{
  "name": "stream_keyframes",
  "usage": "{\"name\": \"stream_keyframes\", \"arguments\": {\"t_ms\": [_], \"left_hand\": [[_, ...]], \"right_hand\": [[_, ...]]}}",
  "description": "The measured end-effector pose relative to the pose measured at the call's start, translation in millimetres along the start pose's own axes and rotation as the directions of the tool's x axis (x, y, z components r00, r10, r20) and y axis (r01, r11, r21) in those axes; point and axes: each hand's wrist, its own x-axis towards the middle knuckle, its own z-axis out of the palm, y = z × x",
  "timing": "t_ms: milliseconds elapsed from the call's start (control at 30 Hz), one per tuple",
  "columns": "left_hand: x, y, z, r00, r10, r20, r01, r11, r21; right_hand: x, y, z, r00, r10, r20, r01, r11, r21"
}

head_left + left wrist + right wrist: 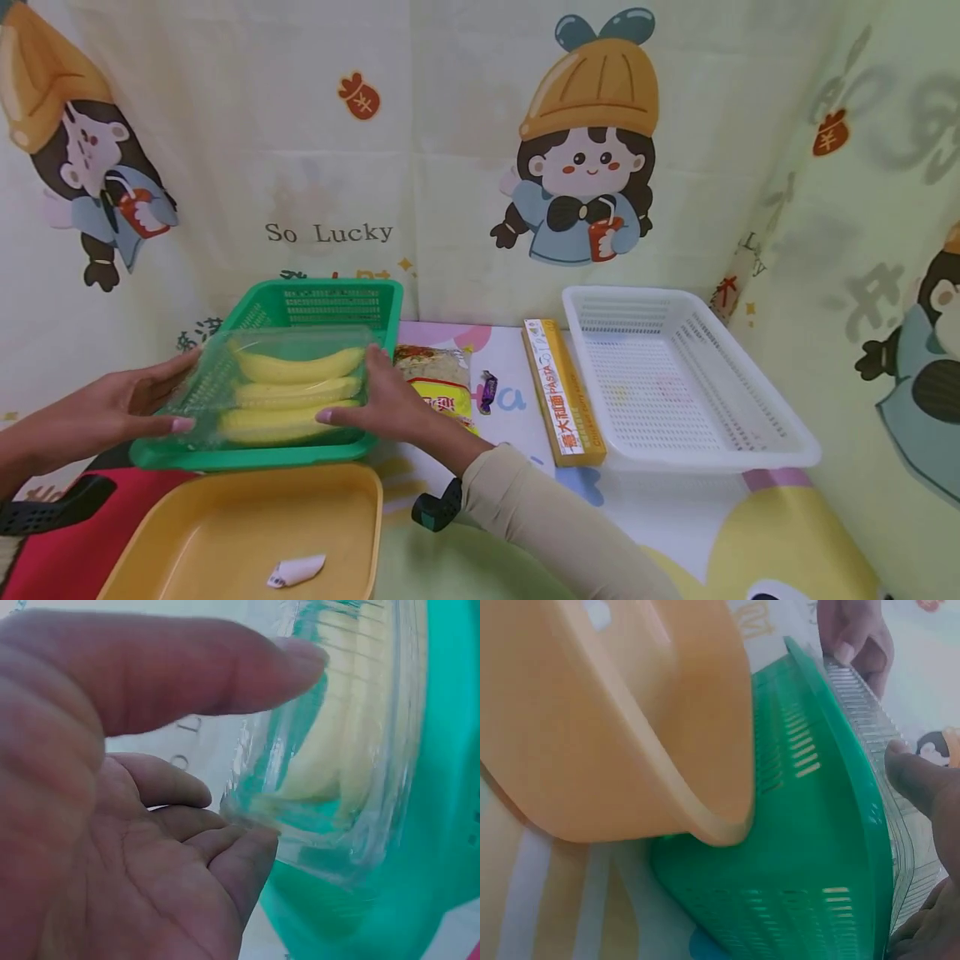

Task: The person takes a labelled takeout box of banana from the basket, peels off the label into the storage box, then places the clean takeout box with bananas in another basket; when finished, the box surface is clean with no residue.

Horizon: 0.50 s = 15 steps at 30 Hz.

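A clear plastic container (204,387) with several yellow bananas (296,392) inside overlaps the top of a green basket (262,457). My left hand (112,412) grips its left end, thumb toward the front corner and fingers farther back. In the left wrist view, the thumb lies over the box's edge and the fingertips are at its lower corner. At the opposite end my right hand (393,406) holds the container, the thumb along the near side. From the right wrist view, the ribbed container wall (866,705) sits right at the basket's rim.
An orange bin (247,500) with a small white wrapped piece (296,571) stands in front of the basket. To the right lie a noodle-like food packet (438,383), a purple-wrapped candy (488,392), a pasta box (562,392) and a white basket (720,461). A patterned cloth (450,167) hangs behind.
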Motion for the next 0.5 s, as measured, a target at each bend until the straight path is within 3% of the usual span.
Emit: {"name": "stream_keyframes", "arguments": {"t_ms": [100,267,367,500], "left_hand": [[-0.4,-4.7,4.8,1.0,-0.02,-0.009,0.02,1.0,0.013],[2.7,-10.0,11.1,0.996,-0.059,-0.061,0.063,0.996,0.064],[7.9,-11.1,12.4,0.994,-0.077,-0.08,0.085,0.991,0.105],[13.7,-11.2,13.0,0.989,-0.102,-0.103,0.114,0.986,0.123]], "right_hand": [[2.5,-2,7,1.0,-0.008,0.002,0.008,0.988,-0.151],[1.6,-7,11,0.999,0.017,0.047,0.002,0.918,-0.397],[-1.3,-5,8,0.996,0.023,0.087,0.013,0.92,-0.392],[-5.1,3,0,0.995,-0.018,0.095,0.039,0.975,-0.22]]}}
